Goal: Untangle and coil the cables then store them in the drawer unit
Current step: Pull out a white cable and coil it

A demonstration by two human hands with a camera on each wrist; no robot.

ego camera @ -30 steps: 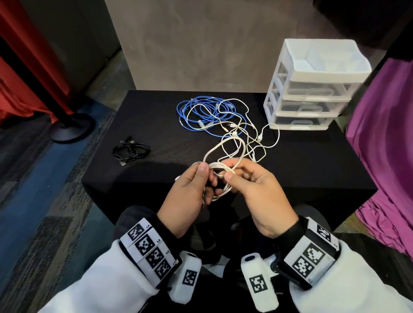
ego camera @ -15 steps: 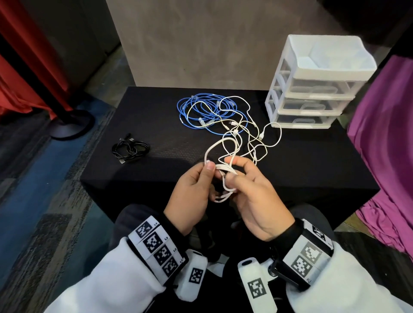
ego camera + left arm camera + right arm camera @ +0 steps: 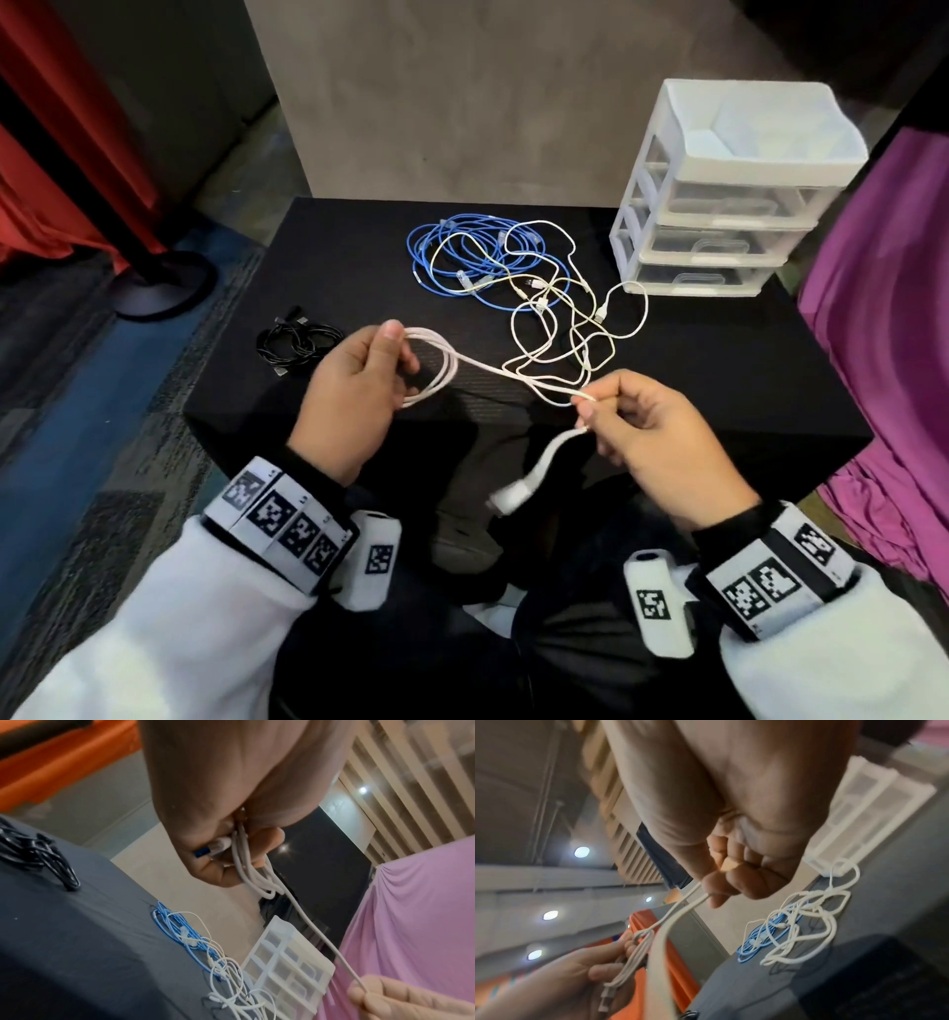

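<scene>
The left hand (image 3: 354, 390) grips a few finished loops of the white cable (image 3: 493, 367), one plug tucked in its palm; the right hand (image 3: 652, 442) pinches the same cable further along, so a taut span runs between them above the near edge of the table (image 3: 770, 370). The other plug (image 3: 511, 497) dangles below the right hand, off the table's front.

From where I stand, the risk is that hanging end: it could swing and catch on the thin white cables (image 3: 590, 329) lying just behind the span, mid-table. Pulling hard to the right might also drag the loops out of the left fingers and undo the coil.

The cable itself is thick, smooth and pale, its loops even. The thin cables are knotted into the blue cable (image 3: 462, 257) at the back of the table, left of the drawer unit (image 3: 719, 190). A black coil (image 3: 298, 342) sits at the table's left.
</scene>
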